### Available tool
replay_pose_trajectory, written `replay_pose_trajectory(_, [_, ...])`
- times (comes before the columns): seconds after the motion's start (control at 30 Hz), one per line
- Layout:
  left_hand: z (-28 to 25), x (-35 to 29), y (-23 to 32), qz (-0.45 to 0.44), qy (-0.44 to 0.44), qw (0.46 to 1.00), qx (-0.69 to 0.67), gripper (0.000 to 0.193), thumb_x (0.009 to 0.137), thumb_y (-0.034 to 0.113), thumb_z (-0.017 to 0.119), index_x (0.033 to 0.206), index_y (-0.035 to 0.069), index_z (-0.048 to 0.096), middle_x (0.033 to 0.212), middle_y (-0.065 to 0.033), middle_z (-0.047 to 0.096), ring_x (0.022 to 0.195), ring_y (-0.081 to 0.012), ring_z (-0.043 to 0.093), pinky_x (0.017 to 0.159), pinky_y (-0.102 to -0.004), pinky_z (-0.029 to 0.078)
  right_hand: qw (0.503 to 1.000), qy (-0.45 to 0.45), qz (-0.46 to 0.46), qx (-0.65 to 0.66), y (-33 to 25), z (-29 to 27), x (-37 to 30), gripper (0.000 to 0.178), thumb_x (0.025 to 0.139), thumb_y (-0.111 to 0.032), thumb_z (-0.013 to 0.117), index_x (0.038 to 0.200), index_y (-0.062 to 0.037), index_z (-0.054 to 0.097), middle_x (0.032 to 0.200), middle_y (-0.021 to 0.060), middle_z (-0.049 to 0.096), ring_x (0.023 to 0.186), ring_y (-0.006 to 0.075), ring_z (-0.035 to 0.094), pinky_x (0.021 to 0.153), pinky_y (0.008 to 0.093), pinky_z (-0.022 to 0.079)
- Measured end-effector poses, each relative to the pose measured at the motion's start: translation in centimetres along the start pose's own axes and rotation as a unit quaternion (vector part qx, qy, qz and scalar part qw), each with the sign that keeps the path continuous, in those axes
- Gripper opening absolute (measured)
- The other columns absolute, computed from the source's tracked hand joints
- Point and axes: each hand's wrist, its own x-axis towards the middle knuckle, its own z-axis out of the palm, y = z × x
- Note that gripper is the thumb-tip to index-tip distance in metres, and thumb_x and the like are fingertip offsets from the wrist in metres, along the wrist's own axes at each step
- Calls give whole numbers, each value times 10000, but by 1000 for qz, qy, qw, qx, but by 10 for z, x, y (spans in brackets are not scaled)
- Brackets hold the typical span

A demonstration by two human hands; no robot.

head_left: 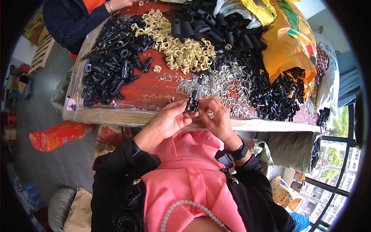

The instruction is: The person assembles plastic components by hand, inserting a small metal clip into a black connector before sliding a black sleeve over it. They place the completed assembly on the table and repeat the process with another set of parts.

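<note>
A small black plastic fitting point(192, 104), tube-shaped with openings in its side, stands roughly upright just over the table's near edge. My left hand point(170, 120) pinches it between thumb and fingers from the left. On the other side, my right hand point(217, 118) has its fingers curled, with thumb and fingertips closed against the fitting's lower right. Whether a smaller piece is also between the right fingertips is hidden. Just beyond my hands lies a spread of silvery metal clips point(228, 85). Farther back is a heap of beige plastic clips point(189, 54).
Black fittings point(112, 73) are heaped at the left, black tubes point(193, 27) at the back. Small black parts point(276, 96) spill from an orange bag point(290, 42) at the right. Another person's sleeve point(73, 23) reaches in at the far left. The wooden table edge point(116, 118) runs before me.
</note>
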Motion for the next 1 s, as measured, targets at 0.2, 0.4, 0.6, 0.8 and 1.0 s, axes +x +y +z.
replay_pose_trajectory(0.2, [-3,-3,9,4,11,999,36,315,837,173,457,1124,47,429,899,-31,542,792,-127,537,577,-215,394,996,-58,60,-17,4,10,18,221,616,20,574,828,0,511,723,115,504,643,275,521,564,320,422])
replay_pose_trajectory(0.4, [1,3,-5,-39,-31,995,91,369,842,156,449,1195,92,366,908,0,483,716,-78,463,531,-181,347,998,-48,35,-19,7,13,9,392,552,-7,577,940,0,525,767,151,526,700,343,522,617,374,428])
replay_pose_trajectory(0.6, [18,-14,-12,-30,-18,989,146,354,838,189,465,1176,111,392,920,32,469,709,-54,446,528,-161,338,997,-60,18,-53,-1,15,-1,301,592,-23,562,889,3,526,744,150,526,703,327,531,610,373,428])
replay_pose_trajectory(0.8, [18,-24,-14,-8,-39,985,169,334,840,181,460,1162,113,403,915,38,462,712,-46,430,536,-165,343,998,-42,23,-49,-15,16,-4,198,611,-32,569,801,-10,515,734,141,526,673,322,532,582,363,430])
replay_pose_trajectory(1.0, [20,-31,-12,-32,-16,982,184,329,839,156,455,1159,104,400,896,37,458,723,-48,420,539,-176,345,997,-33,-19,-63,-20,18,-3,205,606,-11,570,804,-17,519,731,139,527,636,317,530,554,362,426])
